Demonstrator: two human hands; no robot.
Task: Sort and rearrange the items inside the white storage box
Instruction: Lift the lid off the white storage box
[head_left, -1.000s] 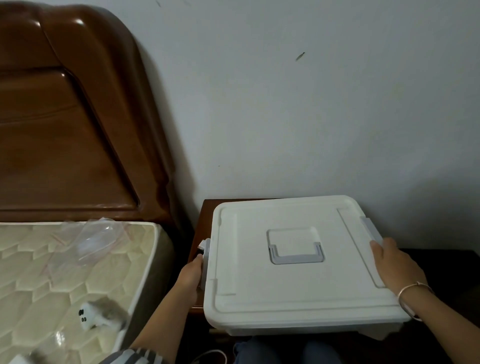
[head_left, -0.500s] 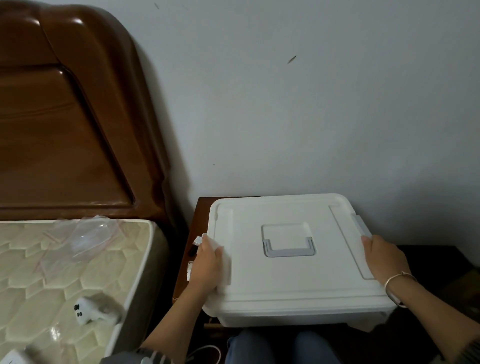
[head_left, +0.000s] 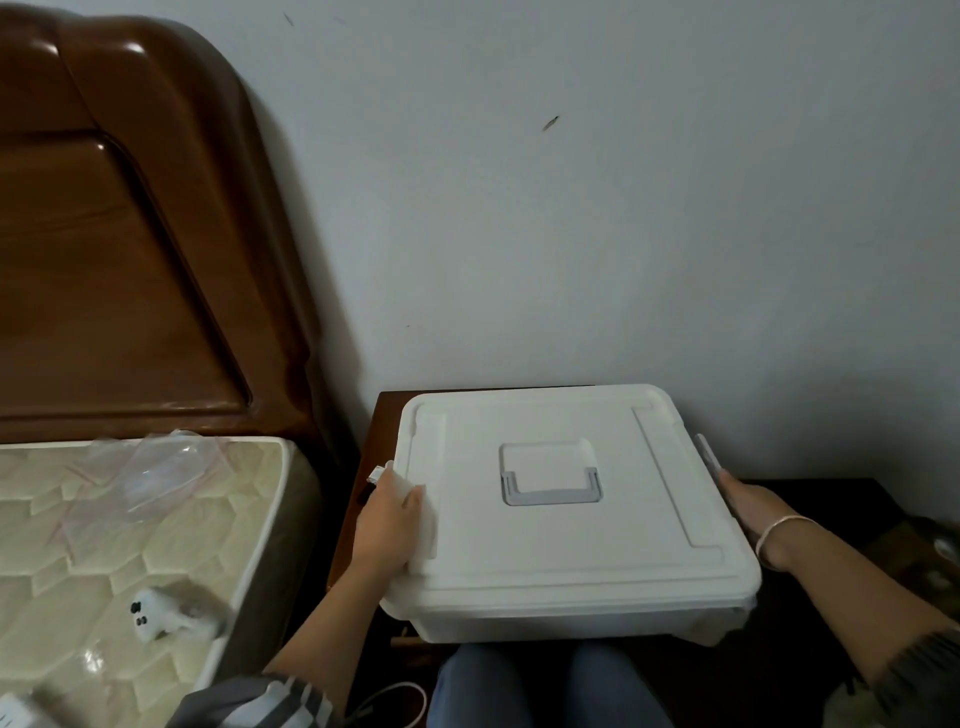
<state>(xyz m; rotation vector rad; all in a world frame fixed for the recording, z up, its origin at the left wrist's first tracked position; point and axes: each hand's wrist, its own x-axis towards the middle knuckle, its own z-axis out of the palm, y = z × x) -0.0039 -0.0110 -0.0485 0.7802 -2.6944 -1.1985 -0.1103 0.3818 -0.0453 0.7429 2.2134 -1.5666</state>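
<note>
Both hands: I'd shifted grip.
Left hand (head_left: 389, 519): climbed off side latch (head_left: 378, 472), gripped lid (head_left: 545, 545) edge.
Right hand (head_left: 748, 506): dropped beside lid; fingers, couldn't tell.
White storage box (head_left: 571, 629): on nightstand (head_left: 387, 431), shut; opening looked next.

Left hand (head_left: 388, 517) reaches in from lower left, forearm bare, striped sleeve (head_left: 260, 704) bunched near the elbow. Its fingers curl over the left edge of the white box (head_left: 571, 561) and grip it. Right hand (head_left: 750, 506) comes in from lower right and lies flat against the box's right side, fingers stretched forward, tips hidden by the rim; thin bracelet (head_left: 779, 527) on that wrist, dark sleeve (head_left: 919, 670) further up the forearm.
</note>
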